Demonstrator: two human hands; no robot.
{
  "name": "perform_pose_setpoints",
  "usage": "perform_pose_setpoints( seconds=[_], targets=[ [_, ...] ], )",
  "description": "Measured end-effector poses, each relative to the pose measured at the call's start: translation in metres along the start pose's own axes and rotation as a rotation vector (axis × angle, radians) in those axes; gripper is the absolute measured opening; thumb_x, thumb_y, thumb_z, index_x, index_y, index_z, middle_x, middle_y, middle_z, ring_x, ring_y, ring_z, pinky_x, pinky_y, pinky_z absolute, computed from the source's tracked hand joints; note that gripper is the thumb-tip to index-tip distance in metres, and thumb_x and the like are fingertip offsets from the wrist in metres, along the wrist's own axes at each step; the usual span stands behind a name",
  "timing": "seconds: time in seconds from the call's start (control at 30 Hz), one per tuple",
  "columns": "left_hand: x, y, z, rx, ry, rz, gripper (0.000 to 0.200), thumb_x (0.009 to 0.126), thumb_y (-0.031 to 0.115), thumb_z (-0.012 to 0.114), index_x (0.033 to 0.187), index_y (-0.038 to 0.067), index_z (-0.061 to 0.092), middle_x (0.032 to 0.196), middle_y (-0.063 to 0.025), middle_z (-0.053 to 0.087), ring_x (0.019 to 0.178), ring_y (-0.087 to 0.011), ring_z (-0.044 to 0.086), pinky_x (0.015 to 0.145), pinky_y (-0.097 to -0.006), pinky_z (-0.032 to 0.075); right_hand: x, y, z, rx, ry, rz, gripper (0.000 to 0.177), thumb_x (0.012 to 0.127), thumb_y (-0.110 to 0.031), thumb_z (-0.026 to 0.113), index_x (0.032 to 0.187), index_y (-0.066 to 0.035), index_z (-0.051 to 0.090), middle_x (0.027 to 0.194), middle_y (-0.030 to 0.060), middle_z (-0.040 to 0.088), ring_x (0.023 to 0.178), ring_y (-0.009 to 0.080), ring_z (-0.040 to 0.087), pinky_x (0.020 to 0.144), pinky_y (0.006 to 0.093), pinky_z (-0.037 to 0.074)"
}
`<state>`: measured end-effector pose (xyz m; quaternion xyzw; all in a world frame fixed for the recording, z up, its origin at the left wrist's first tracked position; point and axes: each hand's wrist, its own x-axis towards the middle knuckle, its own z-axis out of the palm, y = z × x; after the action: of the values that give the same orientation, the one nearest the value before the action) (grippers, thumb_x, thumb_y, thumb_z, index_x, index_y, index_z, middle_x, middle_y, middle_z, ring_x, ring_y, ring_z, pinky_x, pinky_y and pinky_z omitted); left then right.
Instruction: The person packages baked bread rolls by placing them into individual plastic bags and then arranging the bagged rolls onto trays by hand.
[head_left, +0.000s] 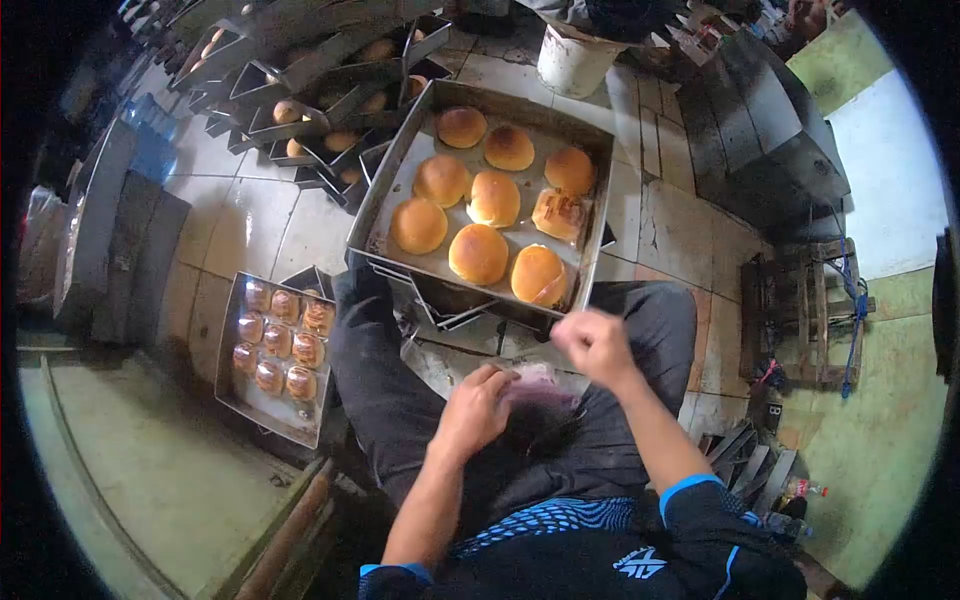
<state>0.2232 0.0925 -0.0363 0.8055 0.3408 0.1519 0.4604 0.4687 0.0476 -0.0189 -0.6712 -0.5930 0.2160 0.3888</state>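
Note:
My left hand (pixel 475 412) is closed, its fingers pinching the edge of some pinkish thin plastic wrappers (pixel 543 390) over my lap. Just below the near right corner of a metal tray (pixel 400 258), my right hand (pixel 592 345) is curled shut and slightly blurred; what it grips, if anything, is hidden. Several round golden buns (pixel 478 253) lie in that tray, which sits beyond my knees. At the tray's right side, one bun (pixel 559 214) is in a clear printed wrapper. The near right bun (pixel 538 275) has a shiny, plastic-like patch.
On the floor to the left, a smaller tray (pixel 250 395) holds several wrapped buns (pixel 272 335). Stacked metal pans (pixel 330 120) with buns stand behind. A white bucket (pixel 572 62) is at the back, with dark metal boxes (pixel 755 140) and a wooden pallet (pixel 800 315) on the right.

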Motion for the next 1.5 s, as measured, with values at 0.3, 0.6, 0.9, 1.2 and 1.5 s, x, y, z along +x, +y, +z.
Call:
perform_pose_setpoints(
  seconds=[0.3,0.6,0.9,1.2,1.5],
  targets=[
    [0.006,-0.005,0.037,0.357,0.139,0.037,0.029,0.092,0.026,0.069,0.075,0.003,0.066,0.075,-0.0163,0.067,0.067,-0.0402,0.066,0.059,-0.0471,0.052,-0.073,-0.005,0.025,-0.015,-0.226,0.15,0.023,0.085,-0.014,0.073,0.106,-0.006,0.069,0.097,0.0165,0.073,0.083,0.0349,0.071,0.08,0.0434,0.056],
    [-0.005,0.011,0.021,0.035,0.105,0.079,0.02,0.084,0.014,0.077,0.102,0.005,0.073,0.092,-0.0176,0.072,0.085,-0.0328,0.072,0.076,-0.0399,0.057,-0.079,-0.024,0.006,0.173,-0.174,0.026,0.04,0.079,-0.028,0.084,0.108,-0.004,0.068,0.097,0.0138,0.069,0.09,0.0286,0.07,0.08,0.0375,0.056],
    [-0.009,-0.005,0.026,0.225,-0.007,0.204,0.014,0.085,0.018,0.072,0.091,0.005,0.072,0.087,-0.0173,0.069,0.082,-0.0375,0.069,0.072,-0.0446,0.056,-0.083,-0.012,0.004,0.195,-0.162,0.079,0.037,0.078,-0.023,0.085,0.105,-0.002,0.069,0.093,0.014,0.074,0.086,0.0235,0.073,0.076,0.0353,0.057],
    [0.008,0.018,0.006,-0.094,0.192,0.055,0.025,0.084,0.024,0.079,0.097,0.002,0.076,0.088,-0.0147,0.071,0.084,-0.0298,0.071,0.078,-0.0388,0.055,-0.038,-0.046,-0.023,-0.074,0.119,-0.214,0.012,0.087,-0.001,0.068,0.097,-0.005,0.074,0.081,0.0105,0.065,0.068,0.0313,0.065,0.066,0.0385,0.054],
    [0.002,0.01,-0.012,-0.038,0.146,-0.14,0.039,0.077,0.026,0.089,0.067,-0.001,0.062,0.063,-0.0123,0.063,0.055,-0.0172,0.055,0.055,-0.0337,0.047,-0.031,-0.03,-0.018,0.219,0.063,0.038,0.008,0.087,-0.002,0.072,0.095,-0.002,0.073,0.084,0.0113,0.073,0.076,0.0182,0.071,0.069,0.0291,0.055]
  ],
)
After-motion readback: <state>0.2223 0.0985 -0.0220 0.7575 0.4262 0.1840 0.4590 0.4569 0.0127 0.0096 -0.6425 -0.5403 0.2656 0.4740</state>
